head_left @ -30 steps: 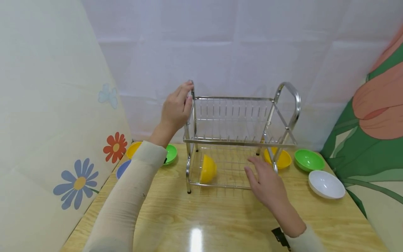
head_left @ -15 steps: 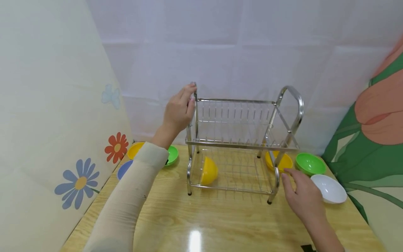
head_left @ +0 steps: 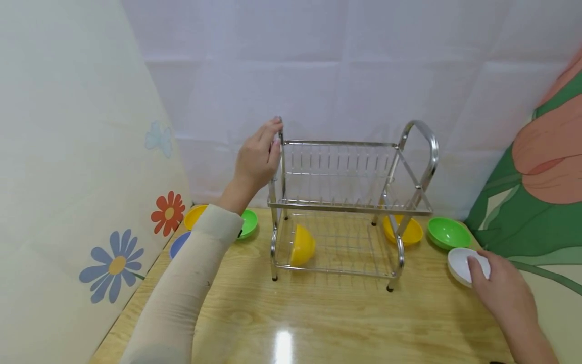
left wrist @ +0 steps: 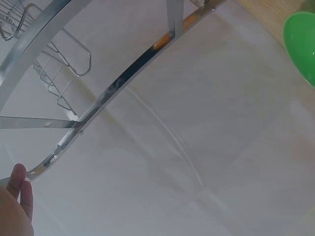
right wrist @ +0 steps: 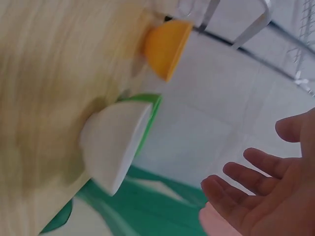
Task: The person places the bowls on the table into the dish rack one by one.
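Note:
My left hand (head_left: 259,157) grips the left upright handle of a two-tier metal dish rack (head_left: 350,207); in the left wrist view, fingertips (left wrist: 17,172) meet its tube. On the rack's lower tier, at the left, a yellow bowl (head_left: 302,245) stands on its side. My right hand (head_left: 506,290) is at the white bowl (head_left: 458,263) on the right of the table, its thumb overlapping the inside in the head view. Seen from the right wrist, its fingers (right wrist: 253,178) are spread and apart from that bowl.
A green bowl (head_left: 449,233) sits just behind the white one, and a yellow bowl (head_left: 411,232) by the rack's right legs. Left of the rack are another green bowl (head_left: 248,223), a yellow bowl (head_left: 193,216) and a blue bowl (head_left: 179,244). Decorated panels border the table.
My right hand has moved rightward from the front of the rack's lower tier to the white bowl. The left hand has stayed on the rack.

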`<state>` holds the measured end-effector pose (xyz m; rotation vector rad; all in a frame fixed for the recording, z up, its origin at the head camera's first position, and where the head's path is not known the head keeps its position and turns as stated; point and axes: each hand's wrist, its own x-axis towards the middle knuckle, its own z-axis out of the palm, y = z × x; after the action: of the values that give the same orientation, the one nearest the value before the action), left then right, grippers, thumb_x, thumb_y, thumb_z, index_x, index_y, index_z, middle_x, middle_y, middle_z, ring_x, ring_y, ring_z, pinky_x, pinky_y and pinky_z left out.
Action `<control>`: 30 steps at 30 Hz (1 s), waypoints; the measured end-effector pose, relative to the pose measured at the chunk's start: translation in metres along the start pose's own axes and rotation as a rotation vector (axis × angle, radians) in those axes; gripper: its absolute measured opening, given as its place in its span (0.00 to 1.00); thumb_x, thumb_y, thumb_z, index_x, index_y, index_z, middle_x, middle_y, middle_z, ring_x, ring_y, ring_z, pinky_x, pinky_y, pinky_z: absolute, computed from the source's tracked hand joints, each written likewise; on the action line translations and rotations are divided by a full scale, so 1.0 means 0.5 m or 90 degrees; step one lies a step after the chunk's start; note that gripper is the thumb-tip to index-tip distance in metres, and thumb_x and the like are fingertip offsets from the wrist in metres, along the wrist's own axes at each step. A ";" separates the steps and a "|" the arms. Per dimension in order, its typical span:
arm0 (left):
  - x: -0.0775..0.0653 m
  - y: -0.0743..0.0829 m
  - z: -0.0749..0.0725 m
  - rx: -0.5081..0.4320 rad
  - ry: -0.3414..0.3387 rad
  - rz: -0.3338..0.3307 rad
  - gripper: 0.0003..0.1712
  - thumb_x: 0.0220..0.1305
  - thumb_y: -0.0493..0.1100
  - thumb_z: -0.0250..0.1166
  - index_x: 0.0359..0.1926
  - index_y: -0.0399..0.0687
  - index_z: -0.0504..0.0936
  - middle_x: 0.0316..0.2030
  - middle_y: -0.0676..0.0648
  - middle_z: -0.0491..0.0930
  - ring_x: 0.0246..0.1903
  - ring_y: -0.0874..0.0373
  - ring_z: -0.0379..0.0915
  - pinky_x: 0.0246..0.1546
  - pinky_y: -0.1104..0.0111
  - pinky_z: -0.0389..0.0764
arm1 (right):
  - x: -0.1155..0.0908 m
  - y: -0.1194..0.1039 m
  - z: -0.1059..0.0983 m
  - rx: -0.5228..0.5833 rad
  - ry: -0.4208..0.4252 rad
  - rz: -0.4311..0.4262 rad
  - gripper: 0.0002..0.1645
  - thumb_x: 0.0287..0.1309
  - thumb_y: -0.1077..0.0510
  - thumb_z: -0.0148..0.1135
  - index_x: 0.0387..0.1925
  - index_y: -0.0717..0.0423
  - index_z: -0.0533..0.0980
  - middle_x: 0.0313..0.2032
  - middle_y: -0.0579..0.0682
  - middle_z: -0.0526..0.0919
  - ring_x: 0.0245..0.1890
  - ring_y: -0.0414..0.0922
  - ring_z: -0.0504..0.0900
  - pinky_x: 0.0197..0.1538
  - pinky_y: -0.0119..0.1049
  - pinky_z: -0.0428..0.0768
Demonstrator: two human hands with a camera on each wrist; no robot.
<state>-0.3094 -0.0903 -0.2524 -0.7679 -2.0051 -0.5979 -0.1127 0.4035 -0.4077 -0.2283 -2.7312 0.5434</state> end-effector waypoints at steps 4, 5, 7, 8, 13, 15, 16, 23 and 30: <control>-0.001 0.000 0.000 -0.004 -0.005 -0.002 0.25 0.74 0.44 0.47 0.64 0.37 0.76 0.66 0.42 0.76 0.61 0.43 0.76 0.52 0.48 0.81 | 0.008 0.060 -0.007 -0.032 -0.037 0.026 0.37 0.76 0.45 0.44 0.62 0.80 0.64 0.56 0.83 0.65 0.55 0.78 0.65 0.51 0.74 0.67; -0.002 0.000 0.000 -0.004 -0.006 -0.003 0.25 0.74 0.44 0.46 0.64 0.37 0.76 0.66 0.42 0.76 0.61 0.43 0.76 0.52 0.48 0.81 | 0.011 0.071 -0.008 -0.040 -0.048 0.030 0.39 0.76 0.44 0.43 0.61 0.81 0.63 0.56 0.84 0.64 0.55 0.79 0.64 0.52 0.74 0.66; -0.004 -0.001 0.000 -0.006 -0.002 -0.006 0.26 0.73 0.45 0.46 0.63 0.37 0.76 0.66 0.42 0.76 0.61 0.43 0.76 0.53 0.48 0.81 | 0.017 0.092 -0.007 -0.044 -0.061 0.026 0.40 0.77 0.44 0.44 0.61 0.83 0.61 0.55 0.86 0.63 0.55 0.80 0.62 0.53 0.74 0.65; -0.005 -0.001 -0.001 -0.006 0.001 -0.008 0.26 0.73 0.45 0.46 0.63 0.37 0.76 0.65 0.42 0.76 0.60 0.42 0.76 0.53 0.48 0.81 | 0.020 0.100 -0.006 -0.044 -0.063 0.023 0.40 0.77 0.45 0.44 0.60 0.84 0.61 0.55 0.86 0.62 0.55 0.80 0.62 0.53 0.74 0.65; -0.004 -0.003 0.000 -0.007 0.012 -0.002 0.25 0.73 0.44 0.47 0.63 0.37 0.77 0.65 0.42 0.77 0.59 0.42 0.77 0.52 0.48 0.81 | 0.027 0.135 0.004 -0.041 -0.065 0.020 0.41 0.77 0.46 0.44 0.59 0.88 0.59 0.53 0.87 0.61 0.54 0.81 0.62 0.53 0.74 0.65; -0.002 -0.003 0.001 -0.008 0.010 0.003 0.25 0.73 0.44 0.47 0.63 0.37 0.77 0.65 0.42 0.77 0.59 0.42 0.77 0.52 0.48 0.81 | 0.028 0.148 0.010 -0.035 -0.074 0.030 0.43 0.77 0.45 0.44 0.60 0.88 0.57 0.54 0.87 0.60 0.54 0.81 0.61 0.53 0.75 0.65; -0.002 -0.004 0.002 -0.008 0.009 0.003 0.25 0.73 0.44 0.47 0.63 0.37 0.77 0.65 0.42 0.77 0.59 0.41 0.77 0.52 0.48 0.81 | 0.029 0.154 0.015 -0.029 -0.077 0.032 0.44 0.77 0.44 0.44 0.61 0.89 0.56 0.54 0.88 0.59 0.55 0.82 0.60 0.53 0.75 0.65; -0.006 -0.009 -0.001 -0.004 0.015 0.001 0.25 0.73 0.44 0.47 0.62 0.37 0.77 0.65 0.42 0.77 0.58 0.41 0.78 0.54 0.49 0.80 | 0.040 0.170 0.046 0.010 -0.087 -0.011 0.51 0.75 0.44 0.48 0.65 0.92 0.46 0.58 0.91 0.52 0.58 0.85 0.53 0.57 0.78 0.58; -0.004 -0.008 -0.005 -0.006 0.022 -0.005 0.24 0.73 0.43 0.48 0.62 0.37 0.77 0.64 0.42 0.77 0.59 0.42 0.78 0.54 0.49 0.81 | 0.052 0.170 0.063 0.024 -0.120 -0.017 0.57 0.74 0.41 0.48 0.67 0.91 0.39 0.60 0.93 0.47 0.60 0.87 0.50 0.58 0.79 0.57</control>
<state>-0.3100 -0.0952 -0.2535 -0.7504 -1.9761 -0.6227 -0.1406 0.4762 -0.4608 -0.1363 -2.8970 0.6376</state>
